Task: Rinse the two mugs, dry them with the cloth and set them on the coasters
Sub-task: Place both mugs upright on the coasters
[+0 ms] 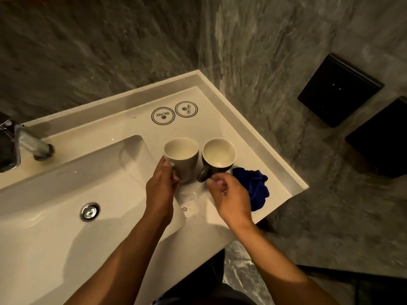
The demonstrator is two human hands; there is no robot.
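Observation:
Two mugs stand upright side by side on the white counter right of the basin. My left hand point(161, 183) grips the handle of the light grey mug point(182, 159). The dark mug point(218, 157) has a pale inside and its handle points toward me. My right hand point(229, 194) hovers just behind that handle with fingertips at it; whether it grips is unclear. A crumpled blue cloth point(255, 186) lies right of the dark mug, partly under my right hand. Two round white coasters point(163, 115) point(186, 109) with dark scalloped rims lie farther back on the counter.
The white sink basin point(66, 194) with a chrome drain point(89, 211) fills the left. A chrome faucet point(33, 144) stands at the far left. Water drops lie on the counter point(264, 155) near my hands. Grey stone walls surround the counter, with two black boxes at right.

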